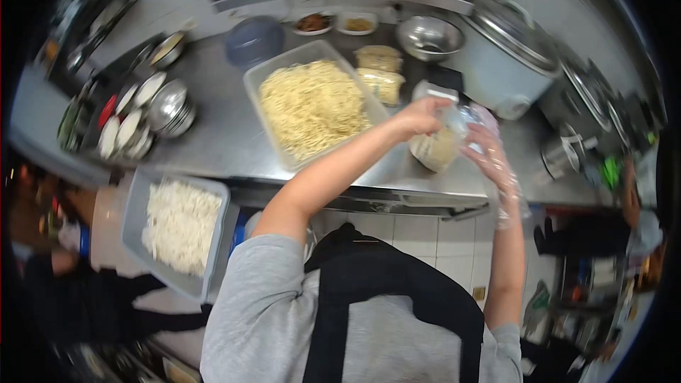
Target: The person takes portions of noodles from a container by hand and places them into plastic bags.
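My bare left hand (423,115) has its fingers closed on the top edge of a clear plastic bag (434,150), which has pale noodles in its lower part. My right hand (486,143), in a clear plastic glove, is at the bag's right side with its fingers curved; the shiny film blurs what it touches. Left of the bag, a translucent tub (252,92) holds a heap of yellow noodles (312,106). Two packed bags of noodles (381,85) lie between the tub and my left hand.
Steel bowl (430,37) and large lidded cooker (507,57) stand at the back right. Small dishes (313,23) and a blue-grey container (254,42) are behind the tub. Bowls (170,108) stand left; a grey bin (218,241) of white noodles is lower left. People (85,291) stand at both sides.
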Tool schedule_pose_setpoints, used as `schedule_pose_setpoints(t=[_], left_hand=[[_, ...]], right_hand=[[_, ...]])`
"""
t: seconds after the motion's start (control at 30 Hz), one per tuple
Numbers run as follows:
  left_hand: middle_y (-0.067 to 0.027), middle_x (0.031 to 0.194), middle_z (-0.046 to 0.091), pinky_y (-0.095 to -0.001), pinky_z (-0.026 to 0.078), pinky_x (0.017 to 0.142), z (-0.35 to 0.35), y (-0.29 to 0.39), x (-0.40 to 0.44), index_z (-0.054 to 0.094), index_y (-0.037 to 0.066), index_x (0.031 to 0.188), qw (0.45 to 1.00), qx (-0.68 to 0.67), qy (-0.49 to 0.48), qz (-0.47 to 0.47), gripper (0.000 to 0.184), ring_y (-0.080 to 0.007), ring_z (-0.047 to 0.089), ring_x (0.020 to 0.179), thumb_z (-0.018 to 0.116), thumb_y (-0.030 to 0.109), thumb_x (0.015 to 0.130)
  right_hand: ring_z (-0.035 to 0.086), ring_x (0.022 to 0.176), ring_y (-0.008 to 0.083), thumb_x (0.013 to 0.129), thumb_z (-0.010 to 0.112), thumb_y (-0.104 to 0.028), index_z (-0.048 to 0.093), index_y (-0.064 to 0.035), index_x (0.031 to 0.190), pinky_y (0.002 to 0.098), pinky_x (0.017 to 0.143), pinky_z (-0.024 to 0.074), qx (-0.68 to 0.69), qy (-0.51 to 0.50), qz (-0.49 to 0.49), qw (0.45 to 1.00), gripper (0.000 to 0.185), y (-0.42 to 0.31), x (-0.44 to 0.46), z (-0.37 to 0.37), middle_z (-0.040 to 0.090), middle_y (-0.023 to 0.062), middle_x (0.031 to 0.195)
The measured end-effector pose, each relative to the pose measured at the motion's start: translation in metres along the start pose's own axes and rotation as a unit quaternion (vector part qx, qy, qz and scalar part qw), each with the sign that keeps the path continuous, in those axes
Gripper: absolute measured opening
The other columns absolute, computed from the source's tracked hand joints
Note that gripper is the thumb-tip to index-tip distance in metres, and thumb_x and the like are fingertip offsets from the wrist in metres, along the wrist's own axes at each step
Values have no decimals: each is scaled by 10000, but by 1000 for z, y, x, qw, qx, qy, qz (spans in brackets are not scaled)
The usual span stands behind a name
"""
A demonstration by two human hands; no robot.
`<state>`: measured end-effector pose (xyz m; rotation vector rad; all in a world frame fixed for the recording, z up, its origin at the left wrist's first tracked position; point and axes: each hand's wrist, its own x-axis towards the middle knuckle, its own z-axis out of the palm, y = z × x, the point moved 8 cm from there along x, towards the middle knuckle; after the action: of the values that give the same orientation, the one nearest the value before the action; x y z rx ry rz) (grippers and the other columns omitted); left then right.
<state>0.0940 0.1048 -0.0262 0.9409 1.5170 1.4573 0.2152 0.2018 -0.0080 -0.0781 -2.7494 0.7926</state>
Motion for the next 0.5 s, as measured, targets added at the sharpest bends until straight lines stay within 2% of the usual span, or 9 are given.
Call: schedule_pose_setpoints(t=[0.03, 0.07, 0.13, 0.17, 0.23, 0.3, 0.4, 0.47, 0.5], left_hand=[[-153, 1356, 350, -213, 437, 547, 2, -2, -9, 316, -14, 1320, 1000, -11, -5, -5, 721, -276, 293, 1285, 454, -129, 621], [-154, 1359, 346, -211, 437, 549, 2, -4, -20, 319, -11, 1320, 1000, -21, -14, -7, 721, -275, 291, 1287, 444, -134, 620], [-151, 1367, 335, -212, 436, 544, -3, -9, -44, 312, -12, 1323, 999, -20, 28, 17, 726, -271, 285, 1290, 433, -138, 618], [-149, 1374, 323, -212, 436, 539, -1, -11, -55, 305, -13, 1326, 998, -16, 44, 40, 732, -267, 280, 1293, 423, -143, 615], [-149, 1387, 301, -204, 420, 508, -4, -6, -86, 282, -31, 1329, 991, -54, 97, 68, 741, -262, 266, 1299, 408, -146, 607], [-141, 1397, 286, -191, 394, 476, -9, -4, -115, 269, -37, 1332, 983, -76, 141, 86, 756, -262, 257, 1304, 399, -148, 595], [-124, 1399, 291, -172, 362, 446, -16, -1, -157, 278, -24, 1334, 972, -121, 181, 82, 770, -252, 257, 1305, 392, -150, 583], [-105, 1407, 286, -163, 339, 422, -23, 1, -185, 291, -14, 1333, 965, -152, 203, 65, 782, -244, 252, 1307, 386, -149, 569], [-105, 1407, 286, -163, 339, 422, -24, 6, -198, 291, -14, 1333, 964, -150, 210, 64, 782, -244, 252, 1307, 386, -149, 569]], right_hand=[[461, 1104, 302, 759, 642, -215, 588, -42, 1005, 404, 920, 369, 91, -2, -9, 996, 306, -4, 4, -6, 500, 176, 1174], [461, 1104, 302, 759, 642, -215, 588, -42, 1005, 404, 920, 369, 98, -17, -28, 995, 306, -7, 15, -4, 500, 176, 1174], [524, 1012, 291, 774, 624, -227, 580, -27, 1030, 377, 848, 429, 176, 124, 54, 975, 328, 8, 26, -28, 544, 156, 1111], [524, 1012, 291, 774, 624, -227, 580, -27, 1030, 377, 848, 429, 175, 120, 53, 976, 328, 7, 35, -29, 544, 156, 1111], [561, 946, 275, 780, 617, -253, 572, -17, 1053, 348, 804, 457, 53, 194, -87, 976, 364, -30, 62, -49, 553, 142, 1101], [564, 945, 266, 765, 620, -248, 572, -17, 1052, 344, 807, 457, 36, 187, -72, 979, 371, -23, 103, -36, 565, 146, 1079], [567, 952, 286, 753, 609, -225, 582, -20, 1024, 371, 798, 461, 25, 147, -99, 984, 340, -49, 154, -8, 587, 170, 1031], [566, 948, 328, 725, 615, -228, 592, -6, 990, 400, 795, 459, -140, 40, -78, 986, 347, -64, 183, 27, 597, 207, 983], [566, 948, 328, 725, 615, -228, 592, -6, 990, 400, 795, 459, -135, 38, -82, 987, 347, -58, 198, 40, 597, 207, 983]])
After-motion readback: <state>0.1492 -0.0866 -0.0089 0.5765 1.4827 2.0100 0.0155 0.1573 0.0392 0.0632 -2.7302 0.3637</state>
